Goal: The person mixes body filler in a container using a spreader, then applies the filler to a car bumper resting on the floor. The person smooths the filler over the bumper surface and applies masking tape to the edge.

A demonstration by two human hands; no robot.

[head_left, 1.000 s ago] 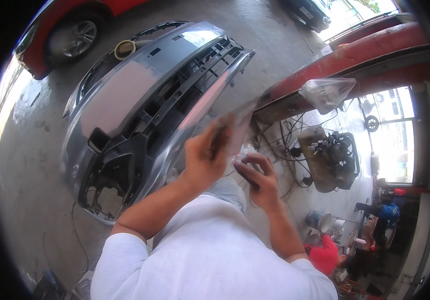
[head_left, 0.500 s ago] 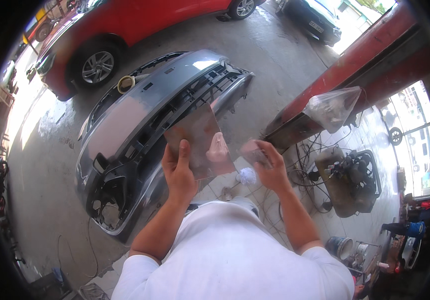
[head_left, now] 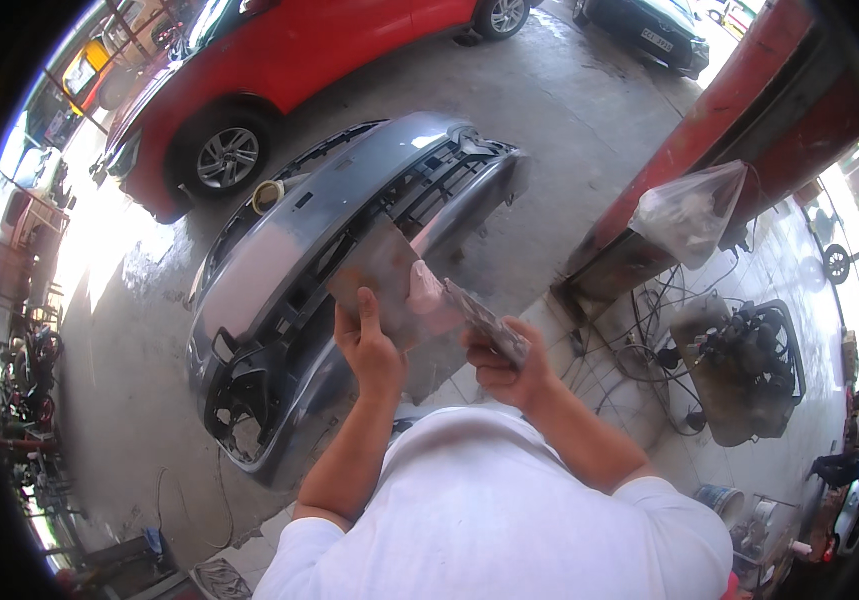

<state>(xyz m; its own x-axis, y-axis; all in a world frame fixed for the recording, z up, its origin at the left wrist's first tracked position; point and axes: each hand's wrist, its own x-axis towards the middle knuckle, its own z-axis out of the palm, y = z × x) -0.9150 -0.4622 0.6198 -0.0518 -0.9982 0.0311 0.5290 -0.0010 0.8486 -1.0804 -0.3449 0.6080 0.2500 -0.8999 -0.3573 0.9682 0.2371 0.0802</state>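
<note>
My left hand (head_left: pixel 373 350) grips a flat, stained board (head_left: pixel 370 276), its thumb on top. A lump of pale pink paste (head_left: pixel 425 290) lies on the board's right part. My right hand (head_left: pixel 518 372) is closed round a flat, paste-smeared spreader (head_left: pixel 493 330), whose upper end is at the paste. Beyond both hands a grey car bumper (head_left: pixel 360 160) with pinkish patches lies on the floor. A yellow tape roll (head_left: pixel 268 197) is at its far edge.
A red car (head_left: pixel 340 45) stands at top left, a dark car (head_left: pixel 650 45) farther back. At right are a red post (head_left: pixel 685 120), a hanging plastic bag (head_left: pixel 688 215) and a machine (head_left: pixel 738 365) with hoses. Cluttered racks (head_left: pixel 35 380) line the left.
The view has shifted, showing more of the red car. The board in my left hand has swung face up, and the spreader in my right hand has moved left onto the paste.
</note>
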